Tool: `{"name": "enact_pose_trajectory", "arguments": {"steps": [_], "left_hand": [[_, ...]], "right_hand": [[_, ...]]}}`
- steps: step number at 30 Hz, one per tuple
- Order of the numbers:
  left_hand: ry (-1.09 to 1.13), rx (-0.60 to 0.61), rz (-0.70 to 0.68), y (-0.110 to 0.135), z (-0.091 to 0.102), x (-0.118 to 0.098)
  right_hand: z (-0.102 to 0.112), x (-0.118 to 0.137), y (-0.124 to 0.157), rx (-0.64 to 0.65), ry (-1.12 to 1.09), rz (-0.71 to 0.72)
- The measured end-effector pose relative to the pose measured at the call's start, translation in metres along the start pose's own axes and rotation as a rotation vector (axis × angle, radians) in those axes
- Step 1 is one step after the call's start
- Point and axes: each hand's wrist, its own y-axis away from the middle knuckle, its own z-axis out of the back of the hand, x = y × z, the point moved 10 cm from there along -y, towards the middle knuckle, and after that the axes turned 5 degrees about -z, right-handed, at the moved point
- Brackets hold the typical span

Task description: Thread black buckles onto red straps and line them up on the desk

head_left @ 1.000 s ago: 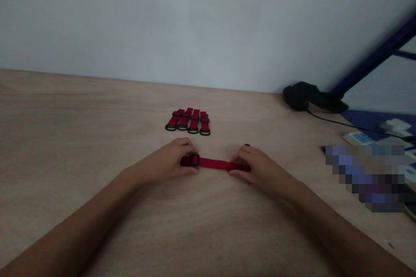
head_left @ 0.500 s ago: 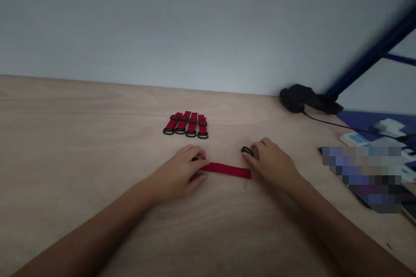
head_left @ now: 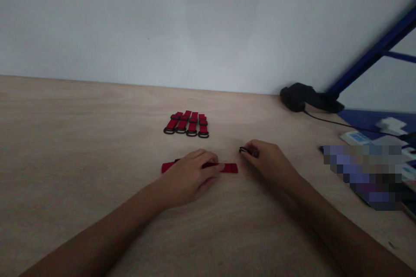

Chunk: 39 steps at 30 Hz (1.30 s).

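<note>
And here the red strap [head_left: 230, 168] is being held flat across the bench [head_left: 65, 160] beneath the left hand [head_left: 191, 177], presumably so that it is kept from sliding; whether it is pinched or merely pressed cannot be told. Its right end is left exposed, and a black buckle [head_left: 177, 161] is partly hidden behind the hand. By the right hand [head_left: 248, 152], a black ring [head_left: 243, 150] is gripped between thumb and fingers, just beyond that end and apart from it; with the edge taken, part of the loop is left uncovered.

Farther out, four straps [head_left: 193, 121] are laid side by side, their black rings all turned toward the hands, apparently for tidy order. They are carried by the bench itself, not by any visible container. Toward the wall [head_left: 162, 21], a black bundle [head_left: 300, 97] is seen; at far right, a patch [head_left: 364, 177] is pixelated, its contents unreadable.
</note>
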Motion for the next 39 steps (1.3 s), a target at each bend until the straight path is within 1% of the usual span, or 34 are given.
{"name": "enact_pose_trajectory", "arguments": {"steps": [1, 3, 7, 11, 15, 18, 20, 23, 25, 28, 31, 34, 36, 38, 39], "left_hand": [[0.008, 0.019, -0.011, 0.0, -0.004, -0.002], [0.016, 0.037, 0.022, 0.0, -0.009, 0.0], [0.018, 0.025, 0.114, 0.001, -0.009, 0.011], [0.035, 0.044, 0.085, -0.001, -0.013, 0.009], [0.058, 0.05, 0.103, 0.0, -0.016, 0.011], [0.071, 0.021, 0.107, 0.001, -0.015, 0.012], [0.095, -0.014, 0.114, 0.0, -0.012, 0.013], [0.2, -0.097, 0.148, 0.0, -0.004, 0.016], [0.284, -0.151, 0.169, 0.0, 0.001, 0.017], [0.357, -0.164, 0.164, -0.002, 0.004, 0.015], [0.38, -0.17, 0.167, -0.003, 0.004, 0.015], [0.407, -0.189, 0.192, -0.002, 0.005, 0.018], [0.434, -0.2, 0.214, -0.002, 0.004, 0.02], [0.436, -0.21, 0.25, -0.001, 0.003, 0.024], [0.432, -0.212, 0.271, 0.0, 0.002, 0.027]], "right_hand": [[-0.001, 0.003, 0.002, 0.008, 0.008, 0.006], [-0.002, 0.009, 0.005, 0.016, 0.029, 0.02], [-0.009, 0.016, 0.011, 0.035, 0.043, 0.027], [-0.017, 0.022, 0.014, 0.055, 0.017, 0.038], [-0.019, 0.027, 0.015, 0.05, -0.006, 0.056], [-0.016, 0.027, 0.015, 0.031, -0.06, 0.05], [-0.012, 0.029, 0.017, -0.005, -0.117, 0.059], [-0.011, 0.038, 0.022, -0.037, -0.268, 0.113], [-0.015, 0.047, 0.027, -0.001, -0.397, 0.161], [-0.026, 0.06, 0.034, 0.097, -0.528, 0.216], [-0.033, 0.071, 0.04, 0.19, -0.579, 0.28], [-0.032, 0.076, 0.043, 0.252, -0.596, 0.337], [-0.028, 0.076, 0.042, 0.261, -0.603, 0.358], [-0.021, 0.072, 0.038, 0.213, -0.55, 0.358], [-0.018, 0.069, 0.035, 0.177, -0.478, 0.357]]}}
